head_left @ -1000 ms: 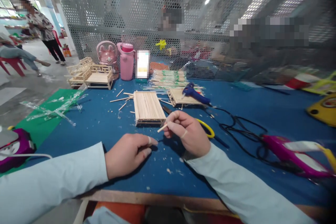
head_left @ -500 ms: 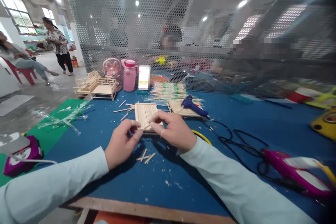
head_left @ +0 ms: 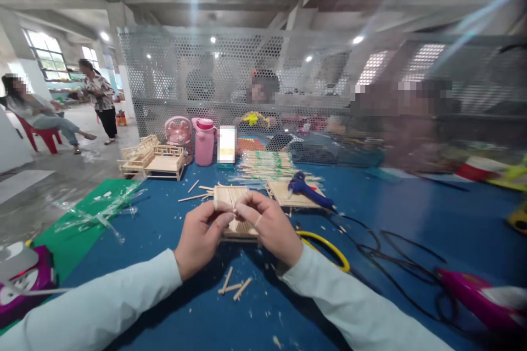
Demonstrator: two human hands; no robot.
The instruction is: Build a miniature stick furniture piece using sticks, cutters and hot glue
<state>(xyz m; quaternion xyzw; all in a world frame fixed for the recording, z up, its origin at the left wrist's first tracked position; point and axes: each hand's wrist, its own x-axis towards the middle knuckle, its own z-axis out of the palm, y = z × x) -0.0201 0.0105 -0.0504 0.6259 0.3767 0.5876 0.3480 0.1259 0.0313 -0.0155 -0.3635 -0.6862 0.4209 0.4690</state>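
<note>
My left hand [head_left: 206,233] and my right hand [head_left: 269,225] meet fingertip to fingertip over a small wooden panel [head_left: 226,193] made of thin sticks laid side by side. Both pinch a tiny pale piece, seemingly a short wooden stick [head_left: 234,210], mostly covered by the fingers. Wrappings show on some fingers. Beneath the hands, the panel lies on the blue table, its near edge visible between the wrists. Several cut stick pieces [head_left: 234,287] lie nearer to me. A blue glue gun [head_left: 307,191] rests on another stick panel [head_left: 280,193] to the right.
Stick furniture models [head_left: 164,162], a pink jug [head_left: 205,145] and bundled sticks [head_left: 267,163] line the back before a perforated metal screen [head_left: 160,82]. A yellow curved handle [head_left: 329,247] and black cable [head_left: 370,247] lie right. Purple power strips [head_left: 473,290] flank me. People are beyond.
My view has tilted up, so the scene sits lower. My hands have drawn together, fingertips now meeting above the panel; the stick seen between them before is now mostly hidden.
</note>
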